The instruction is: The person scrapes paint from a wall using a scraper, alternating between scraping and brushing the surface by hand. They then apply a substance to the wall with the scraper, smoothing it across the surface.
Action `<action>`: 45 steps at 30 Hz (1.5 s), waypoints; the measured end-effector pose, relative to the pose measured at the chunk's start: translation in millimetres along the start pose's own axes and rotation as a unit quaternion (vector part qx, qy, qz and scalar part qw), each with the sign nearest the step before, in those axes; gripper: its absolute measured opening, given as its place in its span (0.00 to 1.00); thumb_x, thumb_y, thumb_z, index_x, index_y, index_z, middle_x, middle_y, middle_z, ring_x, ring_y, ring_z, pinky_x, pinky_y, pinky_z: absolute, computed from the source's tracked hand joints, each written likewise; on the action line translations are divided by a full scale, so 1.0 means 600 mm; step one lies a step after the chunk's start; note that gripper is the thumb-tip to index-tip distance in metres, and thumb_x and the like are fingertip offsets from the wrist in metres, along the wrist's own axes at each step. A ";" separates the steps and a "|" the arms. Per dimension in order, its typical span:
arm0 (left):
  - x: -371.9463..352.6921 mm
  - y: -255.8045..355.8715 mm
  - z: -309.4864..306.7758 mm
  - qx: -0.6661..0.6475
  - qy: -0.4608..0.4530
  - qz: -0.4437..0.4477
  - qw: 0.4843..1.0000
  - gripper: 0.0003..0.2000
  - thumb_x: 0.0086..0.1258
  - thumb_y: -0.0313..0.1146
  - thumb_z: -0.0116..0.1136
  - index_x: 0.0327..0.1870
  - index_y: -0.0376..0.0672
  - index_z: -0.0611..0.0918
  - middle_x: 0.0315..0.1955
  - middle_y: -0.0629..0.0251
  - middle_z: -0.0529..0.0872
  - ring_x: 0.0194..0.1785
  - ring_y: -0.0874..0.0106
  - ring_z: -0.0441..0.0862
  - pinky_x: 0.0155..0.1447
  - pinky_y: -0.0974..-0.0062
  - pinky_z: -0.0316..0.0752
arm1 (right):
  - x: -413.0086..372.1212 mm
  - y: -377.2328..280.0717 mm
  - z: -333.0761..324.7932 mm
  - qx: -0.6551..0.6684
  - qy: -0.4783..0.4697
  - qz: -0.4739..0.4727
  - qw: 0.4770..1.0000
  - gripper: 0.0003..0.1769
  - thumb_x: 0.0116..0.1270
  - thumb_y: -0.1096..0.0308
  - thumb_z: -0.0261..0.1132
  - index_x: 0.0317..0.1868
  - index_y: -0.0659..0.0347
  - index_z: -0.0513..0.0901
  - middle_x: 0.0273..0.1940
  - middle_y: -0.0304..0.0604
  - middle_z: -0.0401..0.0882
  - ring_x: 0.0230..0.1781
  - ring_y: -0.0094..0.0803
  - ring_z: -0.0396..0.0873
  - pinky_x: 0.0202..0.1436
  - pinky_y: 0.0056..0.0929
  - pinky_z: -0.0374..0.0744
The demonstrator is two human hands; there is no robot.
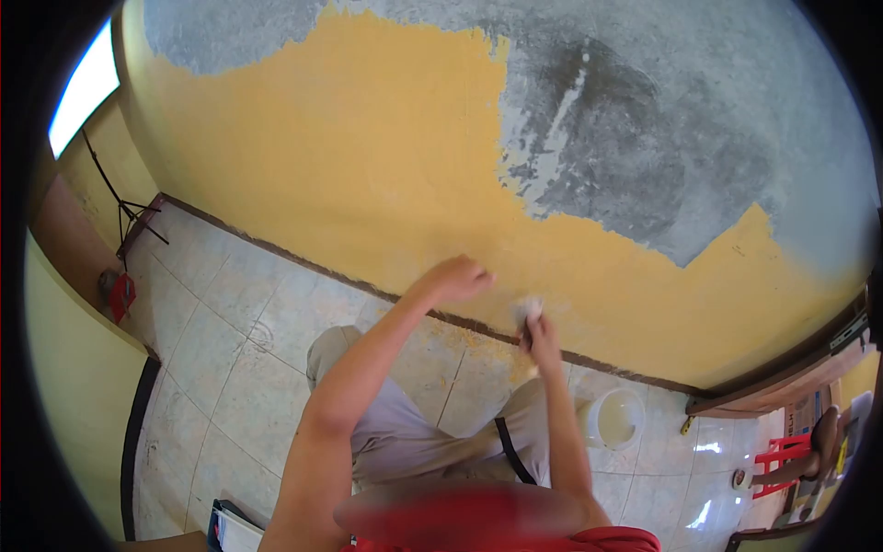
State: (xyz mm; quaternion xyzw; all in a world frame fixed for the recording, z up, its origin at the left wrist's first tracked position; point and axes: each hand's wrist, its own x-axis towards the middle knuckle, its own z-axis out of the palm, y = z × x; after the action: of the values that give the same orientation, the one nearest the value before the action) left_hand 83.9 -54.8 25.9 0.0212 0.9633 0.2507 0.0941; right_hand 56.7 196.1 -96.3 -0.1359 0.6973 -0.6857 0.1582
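My right hand [545, 343] is closed around the dark handle of a scraper [527, 311]; its pale end is blurred and points up toward the lower wall. To the left, my left hand [460, 279] is raised before the yellow paint with its fingers curled in; whether anything is inside them is hidden. Both hands are in front of the painted wall [368, 156], where yellow paint borders bare grey plaster [635, 138] with a ragged edge. Paint flakes [492, 351] lie along the wall's foot, below and between my hands.
A white bucket [614, 419] stands on the tiled floor beside my right forearm. A dark skirting strip [276, 245] follows the wall. A black tripod stand [131, 210] is at the left corner, and a red stool [782, 457] at the far right. A low partition [83, 368] rises at left.
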 end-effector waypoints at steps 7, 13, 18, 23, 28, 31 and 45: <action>0.022 0.147 -0.139 -0.660 -0.028 0.248 0.709 0.35 0.79 0.60 0.27 0.56 0.36 0.79 0.51 0.57 0.85 0.55 0.61 0.83 0.60 0.62 0.77 | 0.026 -0.545 0.042 -0.306 0.019 -0.220 0.926 0.14 0.76 0.62 0.54 0.39 0.67 0.75 0.19 0.43 0.77 0.15 0.26 0.76 0.18 0.27 0.72; 0.027 0.203 -0.231 -0.763 0.087 0.320 0.554 0.27 0.80 0.54 0.38 0.59 0.35 0.73 0.53 0.57 0.80 0.58 0.59 0.80 0.61 0.54 0.77 | 0.132 -0.705 0.103 -0.550 0.015 -0.369 0.749 0.18 0.71 0.59 0.58 0.38 0.70 0.78 0.29 0.54 0.84 0.29 0.46 0.84 0.36 0.43 0.79; 0.056 0.192 -0.289 -0.832 0.100 0.340 0.426 0.16 0.78 0.40 0.52 0.53 0.35 0.74 0.52 0.58 0.80 0.56 0.63 0.82 0.62 0.57 0.82 | 0.166 -0.749 0.132 -0.616 0.105 -0.479 0.616 0.19 0.71 0.58 0.59 0.37 0.70 0.80 0.24 0.55 0.81 0.24 0.47 0.81 0.32 0.43 0.77; 0.074 0.216 -0.294 -0.875 0.069 0.309 0.367 0.12 0.77 0.37 0.54 0.48 0.36 0.77 0.45 0.60 0.84 0.51 0.67 0.84 0.59 0.63 0.85 | 0.167 -0.776 0.150 -0.648 0.082 -0.376 0.657 0.20 0.69 0.57 0.62 0.39 0.71 0.82 0.27 0.58 0.83 0.26 0.48 0.84 0.36 0.41 0.81; 0.092 0.237 -0.310 -0.893 0.090 0.295 0.329 0.11 0.76 0.37 0.57 0.47 0.37 0.78 0.44 0.61 0.84 0.50 0.70 0.85 0.58 0.67 0.86 | 0.160 -0.794 0.171 -0.661 0.095 -0.321 0.672 0.21 0.68 0.56 0.63 0.38 0.71 0.83 0.29 0.59 0.84 0.28 0.49 0.85 0.36 0.43 0.81; 0.096 0.241 -0.313 -0.905 0.089 0.310 0.279 0.10 0.76 0.35 0.56 0.47 0.37 0.79 0.43 0.61 0.84 0.49 0.69 0.85 0.56 0.70 0.86 | 0.134 -0.800 0.198 -0.701 0.114 -0.335 0.620 0.21 0.68 0.57 0.64 0.37 0.73 0.83 0.33 0.62 0.84 0.33 0.53 0.84 0.38 0.46 0.81; 0.086 0.239 -0.313 -0.898 0.143 0.288 0.299 0.10 0.76 0.35 0.56 0.49 0.37 0.80 0.42 0.64 0.85 0.50 0.73 0.85 0.56 0.77 0.85 | 0.114 -0.794 0.229 -0.703 0.142 -0.274 0.640 0.20 0.66 0.61 0.62 0.38 0.76 0.84 0.37 0.68 0.83 0.40 0.58 0.84 0.42 0.48 0.81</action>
State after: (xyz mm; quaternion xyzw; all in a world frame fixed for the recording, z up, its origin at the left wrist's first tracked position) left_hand -3.8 -15.1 247.8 0.1632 0.0704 0.9706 -0.1622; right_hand 37.0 32.2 376.4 -0.2915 0.9143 -0.0113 -0.2810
